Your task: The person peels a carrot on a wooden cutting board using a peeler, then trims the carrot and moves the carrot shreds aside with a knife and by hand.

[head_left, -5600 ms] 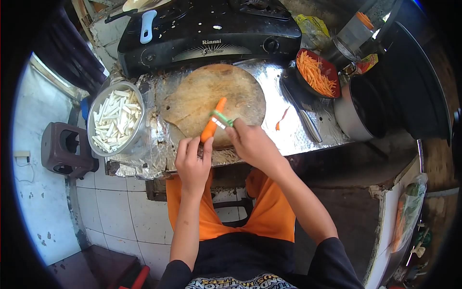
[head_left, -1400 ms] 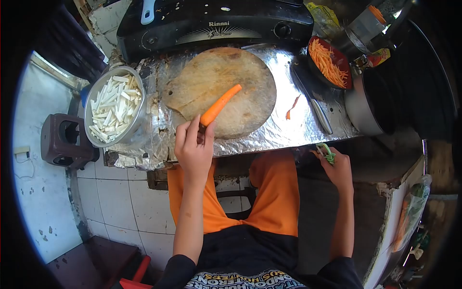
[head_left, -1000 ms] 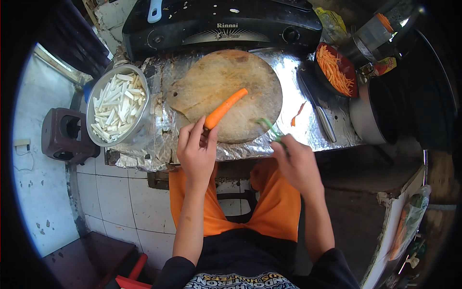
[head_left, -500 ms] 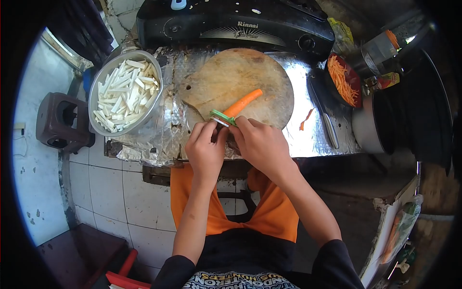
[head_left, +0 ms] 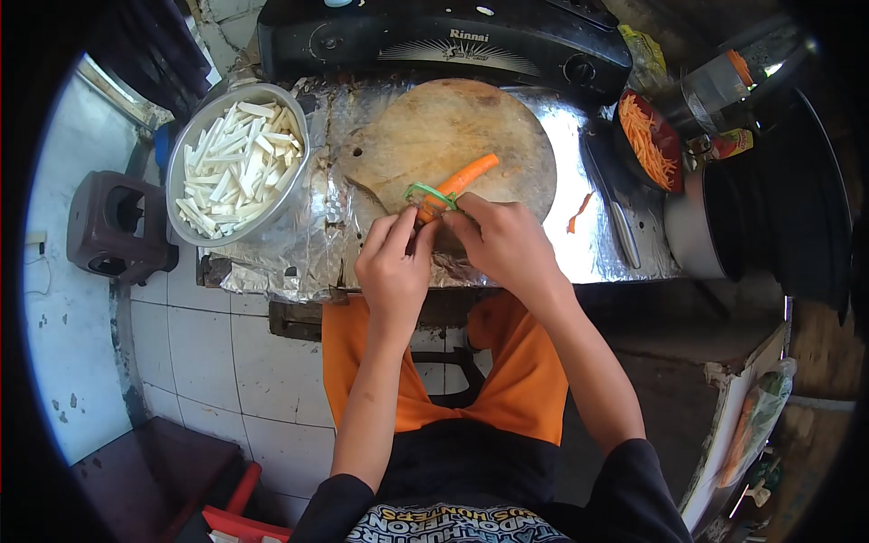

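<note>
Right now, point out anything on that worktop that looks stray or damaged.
A thin orange strip lies loose on the foil between the chopping board and the knife, apart from the held carrot. The foil also looks crumpled and ragged at the front left, near the bowl.

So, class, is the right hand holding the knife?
No, the right hand holds the green peeler, while the knife lies to the right of the cutting board.

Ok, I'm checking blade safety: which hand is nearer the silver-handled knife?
Right. The right hand, holding the green peeler, is left of the silver-handled knife; the left hand, at the near end of the carrot, is farther left.
</note>
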`<state>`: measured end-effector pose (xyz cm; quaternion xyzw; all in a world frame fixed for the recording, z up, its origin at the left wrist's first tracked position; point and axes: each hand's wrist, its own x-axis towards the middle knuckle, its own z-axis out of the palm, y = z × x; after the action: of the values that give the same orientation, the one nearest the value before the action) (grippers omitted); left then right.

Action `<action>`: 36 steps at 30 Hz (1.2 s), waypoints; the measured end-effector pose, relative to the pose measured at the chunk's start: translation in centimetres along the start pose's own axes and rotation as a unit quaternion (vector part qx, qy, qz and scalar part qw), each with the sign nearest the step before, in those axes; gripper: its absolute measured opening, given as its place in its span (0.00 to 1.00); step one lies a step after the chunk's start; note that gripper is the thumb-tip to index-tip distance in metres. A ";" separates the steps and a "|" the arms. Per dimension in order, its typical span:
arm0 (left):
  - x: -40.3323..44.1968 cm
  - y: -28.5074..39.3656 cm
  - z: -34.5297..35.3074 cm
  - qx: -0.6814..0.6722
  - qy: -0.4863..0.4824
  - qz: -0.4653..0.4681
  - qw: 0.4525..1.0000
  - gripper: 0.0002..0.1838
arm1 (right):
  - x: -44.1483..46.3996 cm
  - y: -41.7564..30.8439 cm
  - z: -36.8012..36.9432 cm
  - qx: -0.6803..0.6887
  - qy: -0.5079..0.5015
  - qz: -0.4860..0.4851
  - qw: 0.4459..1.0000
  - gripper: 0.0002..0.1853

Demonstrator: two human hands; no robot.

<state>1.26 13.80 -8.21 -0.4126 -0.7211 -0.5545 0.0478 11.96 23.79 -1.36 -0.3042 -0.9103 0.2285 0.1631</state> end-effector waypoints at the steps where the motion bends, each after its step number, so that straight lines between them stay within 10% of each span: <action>1: 0.0 -0.1 0.0 0.000 -0.001 0.001 1.000 0.16 | 0.1 0.0 -0.1 0.008 -0.007 0.009 1.000 0.10; 36: -0.3 0.3 0.0 0.001 -0.001 0.016 1.000 0.16 | 2.0 5.5 -1.3 -0.091 0.077 0.154 0.981 0.14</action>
<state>1.69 13.63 -8.10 -0.4245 -0.7147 -0.5530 0.0563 13.67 29.37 -2.84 -0.4711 -0.8543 0.1425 0.1674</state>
